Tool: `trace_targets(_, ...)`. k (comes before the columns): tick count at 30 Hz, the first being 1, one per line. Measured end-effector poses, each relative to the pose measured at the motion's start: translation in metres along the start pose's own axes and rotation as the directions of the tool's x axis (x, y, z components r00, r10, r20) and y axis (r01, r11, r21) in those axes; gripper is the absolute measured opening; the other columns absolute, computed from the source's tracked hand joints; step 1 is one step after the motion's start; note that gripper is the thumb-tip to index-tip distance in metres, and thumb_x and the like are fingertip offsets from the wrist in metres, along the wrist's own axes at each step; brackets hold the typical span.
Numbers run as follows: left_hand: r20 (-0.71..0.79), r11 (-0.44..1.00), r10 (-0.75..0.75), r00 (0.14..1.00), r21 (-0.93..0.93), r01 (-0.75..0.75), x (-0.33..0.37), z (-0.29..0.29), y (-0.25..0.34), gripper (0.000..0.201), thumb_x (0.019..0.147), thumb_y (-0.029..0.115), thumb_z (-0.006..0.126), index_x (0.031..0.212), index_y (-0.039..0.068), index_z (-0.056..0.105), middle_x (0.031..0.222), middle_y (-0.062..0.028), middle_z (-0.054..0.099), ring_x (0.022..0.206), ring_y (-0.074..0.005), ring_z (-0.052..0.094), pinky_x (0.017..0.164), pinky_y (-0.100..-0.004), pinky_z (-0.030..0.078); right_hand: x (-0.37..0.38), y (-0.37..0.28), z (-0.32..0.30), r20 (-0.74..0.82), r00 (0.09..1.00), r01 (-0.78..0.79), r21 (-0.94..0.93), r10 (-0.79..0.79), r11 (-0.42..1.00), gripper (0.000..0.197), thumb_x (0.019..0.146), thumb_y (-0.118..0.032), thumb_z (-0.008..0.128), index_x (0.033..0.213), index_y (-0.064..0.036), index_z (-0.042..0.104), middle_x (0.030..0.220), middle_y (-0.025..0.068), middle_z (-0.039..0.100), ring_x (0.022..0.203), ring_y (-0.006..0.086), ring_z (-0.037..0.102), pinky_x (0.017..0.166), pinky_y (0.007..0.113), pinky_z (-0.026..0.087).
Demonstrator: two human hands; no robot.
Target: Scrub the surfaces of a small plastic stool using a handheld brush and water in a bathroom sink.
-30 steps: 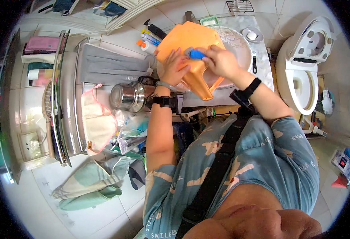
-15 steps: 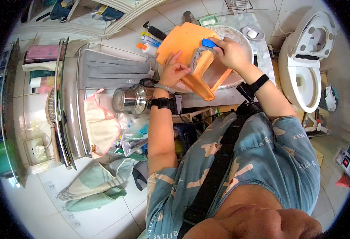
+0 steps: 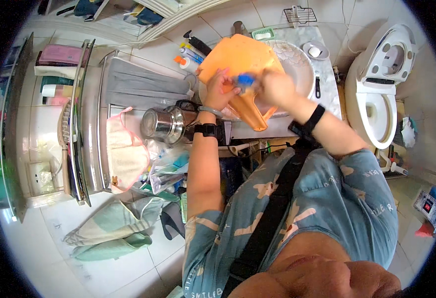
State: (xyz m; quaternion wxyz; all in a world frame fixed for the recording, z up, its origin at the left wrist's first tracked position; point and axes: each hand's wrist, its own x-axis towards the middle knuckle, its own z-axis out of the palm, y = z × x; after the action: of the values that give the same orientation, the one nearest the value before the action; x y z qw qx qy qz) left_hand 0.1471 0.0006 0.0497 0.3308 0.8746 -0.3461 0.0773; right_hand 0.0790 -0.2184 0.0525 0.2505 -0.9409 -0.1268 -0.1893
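Note:
An orange plastic stool (image 3: 238, 54) is tipped over the white patterned washbasin (image 3: 300, 64), its legs toward me. My right hand (image 3: 277, 89), smeared by motion, is closed on a small blue tool (image 3: 246, 79) whose working end I cannot make out. The tool lies against a crumpled grey patch on the stool's side, mostly hidden by the hands. My left hand (image 3: 220, 90) grips the stool beside this patch, fingers curled and thumb close to the blue tool.
Bottles (image 3: 194, 49) stand left of the basin. A green soap dish (image 3: 263, 34) sits behind it, and a round dish (image 3: 316, 50) and a black-handled item (image 3: 318, 85) lie on the marble counter. Nearby are a steel flask (image 3: 161, 124), hanging towels (image 3: 143, 87) and a toilet (image 3: 377, 99).
My right hand has brought the blue tool left and down, close to my left thumb. The left hand's fingers have curled in. The stool has tilted slightly.

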Motion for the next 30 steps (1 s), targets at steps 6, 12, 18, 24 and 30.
trace_targets(6, 0.059, 0.991, -0.055, 0.997, -0.120, 0.062, 0.001, -0.001, 0.004, 0.049, 0.068, 0.013, 0.075, 0.108, 0.003, 0.050, 0.123, -0.0188, 0.050, 0.124, -0.0339, 0.039, 0.100, -0.0393, 0.033, 0.035, 0.018, -0.044, -0.059, 0.970, -0.239, -0.045, 0.236, 0.970, 0.033, 0.080, -0.025, 0.056, 0.112, -0.0197, 0.060, 0.076, 0.0141, 0.062, 0.067, 0.0309, 0.062, 0.058, 0.043, 0.049)
trace_targets(12, -0.191, 0.989, -0.085, 0.978, 0.100, 0.105, 0.000, 0.021, 0.032, 0.039, 0.070, 0.010, 0.071, 0.099, 0.003, 0.046, 0.117, -0.0199, 0.053, 0.110, -0.0328, 0.051, 0.090, -0.0396, 0.040, 0.022, -0.022, -0.026, 0.144, 0.987, -0.070, -0.028, 0.074, 0.997, 0.028, 0.082, -0.024, 0.052, 0.107, -0.0203, 0.063, 0.079, 0.0137, 0.064, 0.072, 0.0302, 0.064, 0.063, 0.042, 0.051)
trace_targets(18, -0.331, 0.943, -0.330, 0.884, -0.066, 0.327, 0.017, 0.019, 0.047, 0.029, 0.076, 0.001, 0.061, 0.102, 0.004, 0.049, 0.105, -0.0162, 0.059, 0.102, -0.0324, 0.055, 0.087, -0.0353, 0.043, 0.042, 0.068, -0.022, 0.026, 0.924, -0.364, 0.358, 0.380, 0.860, 0.036, 0.084, -0.034, 0.055, 0.110, -0.0093, 0.060, 0.088, 0.0200, 0.065, 0.081, 0.0320, 0.063, 0.072, 0.040, 0.048)
trace_targets(24, -0.037, 0.892, 0.162, 0.986, 0.433, -0.130, 0.012, 0.021, 0.065, 0.042, 0.085, 0.025, 0.055, 0.124, 0.013, 0.048, 0.127, -0.0113, 0.049, 0.125, -0.0289, 0.037, 0.104, -0.0421, 0.026, -0.004, 0.037, 0.007, 0.478, 0.607, -0.647, 0.761, 0.635, 0.046, 0.049, 0.080, -0.050, 0.062, 0.094, -0.0030, 0.056, 0.073, 0.0064, 0.056, 0.050, 0.0110, 0.043, 0.042, 0.024, 0.034)
trace_targets(30, 0.185, 0.935, -0.067, 0.981, 0.355, -0.003, 0.014, 0.022, 0.073, 0.065, 0.087, 0.050, 0.045, 0.135, 0.008, 0.036, 0.142, -0.0119, 0.032, 0.133, -0.0276, 0.025, 0.109, -0.0400, 0.019, -0.001, 0.024, 0.031, 0.679, 0.675, -0.441, 0.686, 0.291, -0.578, 0.035, 0.090, -0.048, 0.047, 0.096, -0.0138, 0.049, 0.068, 0.0001, 0.047, 0.043, 0.0096, 0.031, 0.038, 0.023, 0.026)
